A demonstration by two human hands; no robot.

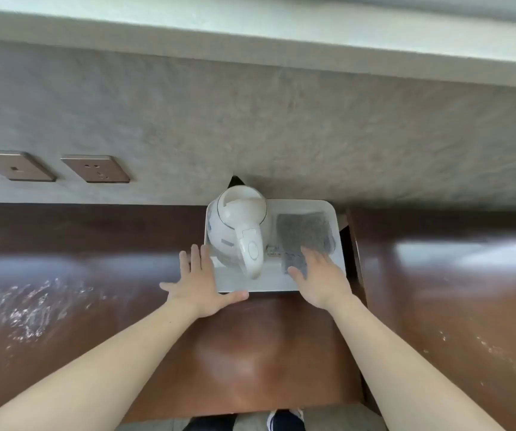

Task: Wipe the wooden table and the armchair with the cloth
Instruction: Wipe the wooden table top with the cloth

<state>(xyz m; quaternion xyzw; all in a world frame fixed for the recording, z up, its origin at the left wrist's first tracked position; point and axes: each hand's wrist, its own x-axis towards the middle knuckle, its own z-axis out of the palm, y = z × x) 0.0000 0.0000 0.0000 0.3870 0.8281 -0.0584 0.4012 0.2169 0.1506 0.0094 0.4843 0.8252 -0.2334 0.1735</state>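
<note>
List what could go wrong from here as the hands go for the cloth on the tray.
1. The right hand reaches over the grey cloth, which lies close beside the white kettle on the white tray; dragging the cloth sideways could bump the kettle handle.
2. The left hand rests spread at the tray's near-left corner; pushing there might slide the tray on the glossy wooden table.
3. The tray sits near a gap in the tabletop on its right; a shove could tip it in.

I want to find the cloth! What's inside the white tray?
The white tray holds a white kettle and the grey cloth. The right hand covers the cloth's near end; something small between them is unclear.
</note>
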